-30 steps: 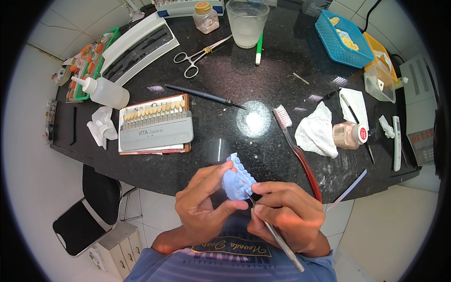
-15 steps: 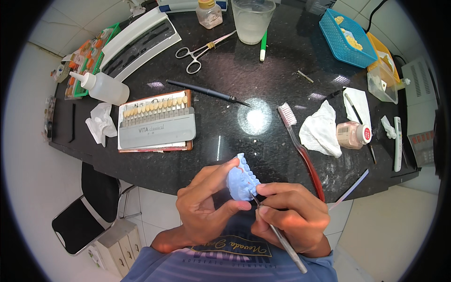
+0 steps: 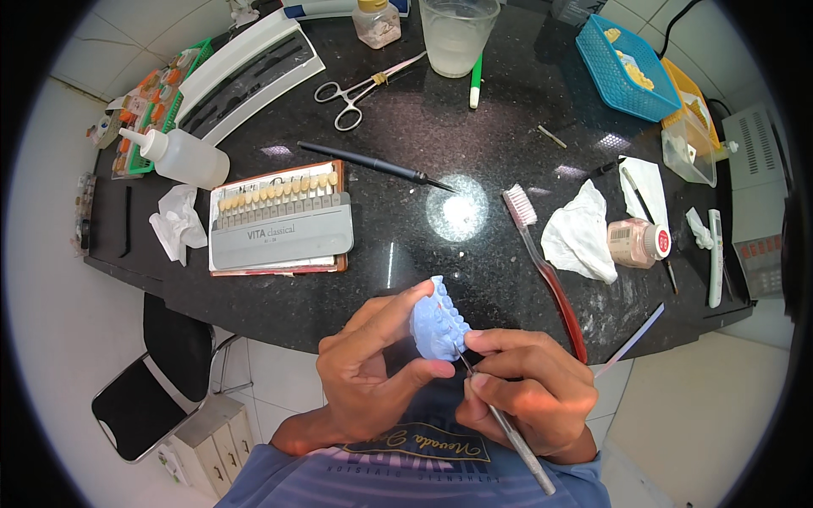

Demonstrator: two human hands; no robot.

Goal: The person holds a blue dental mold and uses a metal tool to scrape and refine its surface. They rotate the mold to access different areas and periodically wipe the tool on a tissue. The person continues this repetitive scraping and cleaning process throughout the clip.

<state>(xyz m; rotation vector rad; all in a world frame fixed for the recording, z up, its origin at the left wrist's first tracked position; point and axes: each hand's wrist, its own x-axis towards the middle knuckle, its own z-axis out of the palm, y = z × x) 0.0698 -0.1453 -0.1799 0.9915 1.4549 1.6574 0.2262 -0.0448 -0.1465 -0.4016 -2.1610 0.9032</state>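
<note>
A blue dental cast [image 3: 433, 328] with a row of teeth along its right side is gripped in my left hand [image 3: 369, 354], the thumb below it and a fingertip at its top. My right hand [image 3: 535, 391] holds a slim metal carving instrument [image 3: 519, 444] like a pen. Its thin tip touches the lower right part of the cast, near the teeth. One right fingertip rests against the cast's edge. Both hands are just off the near edge of the black worktop [image 3: 356, 296], above my lap.
A tooth shade guide [image 3: 284, 235] lies left on a clipboard, beside a squeeze bottle [image 3: 193, 159]. A red toothbrush [image 3: 552, 284], tissue [image 3: 583, 233] and pink powder bottle [image 3: 633, 244] sit right. Farther back are scissors-handled forceps [image 3: 349, 103], a water cup [image 3: 456, 38] and a blue basket [image 3: 628, 72].
Both hands keep their hold, and the instrument's tip stays at the cast with only a tiny shift. The view has moved slightly.
</note>
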